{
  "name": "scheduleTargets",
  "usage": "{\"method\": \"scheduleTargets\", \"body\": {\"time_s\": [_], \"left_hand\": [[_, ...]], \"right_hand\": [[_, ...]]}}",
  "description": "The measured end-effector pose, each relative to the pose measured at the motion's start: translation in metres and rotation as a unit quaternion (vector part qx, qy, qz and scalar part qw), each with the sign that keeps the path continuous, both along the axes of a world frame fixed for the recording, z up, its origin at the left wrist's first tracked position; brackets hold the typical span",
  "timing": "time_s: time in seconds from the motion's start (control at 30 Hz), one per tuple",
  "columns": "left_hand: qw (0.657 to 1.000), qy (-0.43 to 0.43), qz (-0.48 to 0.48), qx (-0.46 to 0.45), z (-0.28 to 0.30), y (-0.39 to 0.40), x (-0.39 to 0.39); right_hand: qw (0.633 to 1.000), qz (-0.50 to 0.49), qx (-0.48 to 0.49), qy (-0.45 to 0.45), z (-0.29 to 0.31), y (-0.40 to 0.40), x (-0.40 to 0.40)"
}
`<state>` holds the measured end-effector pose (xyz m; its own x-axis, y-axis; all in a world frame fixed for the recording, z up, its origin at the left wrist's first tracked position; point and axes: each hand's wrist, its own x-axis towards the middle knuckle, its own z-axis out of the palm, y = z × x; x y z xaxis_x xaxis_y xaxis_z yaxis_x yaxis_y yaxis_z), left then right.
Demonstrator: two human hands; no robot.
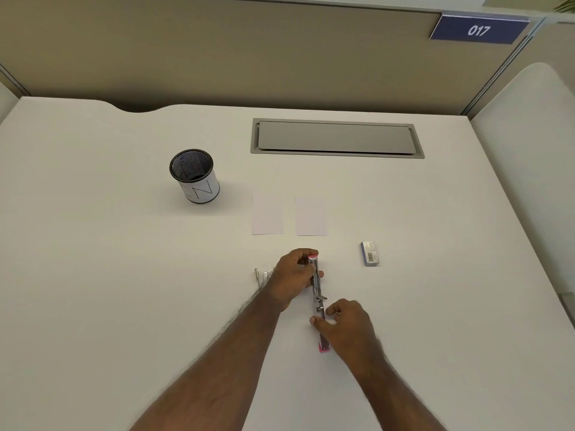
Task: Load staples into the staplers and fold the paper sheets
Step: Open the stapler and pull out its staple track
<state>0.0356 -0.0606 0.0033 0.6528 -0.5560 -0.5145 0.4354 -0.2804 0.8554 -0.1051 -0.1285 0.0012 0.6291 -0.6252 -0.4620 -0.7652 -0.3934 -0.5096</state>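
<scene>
Pink-tipped and chrome, the opened stapler (318, 293) lay stretched flat on the white desk (124, 275), near the front edge, and I had both ends of it: my left hand (292, 279) gripped the far end, my right hand (345, 321) pinched the near arm. Loading looked only begun. Silver staple strips (261, 275) waited just beside my left wrist, the small blue staple box (370, 253) sat off right. Both white paper sheets (267, 214) lay flat, unfolded, side by side behind the stapler.
</scene>
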Motion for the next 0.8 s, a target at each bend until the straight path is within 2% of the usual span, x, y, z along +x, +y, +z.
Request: {"method": "scheduleTargets", "body": {"time_s": [0.13,0.37,0.67,0.8], "left_hand": [[0.999,-0.030,-0.017,0.038,-0.004,-0.003,0.002],[0.968,-0.185,-0.037,0.165,-0.008,-0.009,0.010],[0.938,-0.274,-0.074,0.200,-0.009,-0.010,0.008],[0.925,-0.330,-0.054,0.182,-0.002,0.004,0.009]], "right_hand": [[1.000,-0.020,-0.012,0.013,0.001,0.008,0.005],[0.999,-0.041,-0.021,0.012,0.000,0.012,0.015],[1.000,-0.008,-0.014,0.023,-0.004,0.006,0.014],[0.999,-0.015,-0.002,-0.041,0.008,-0.015,0.011]]}}
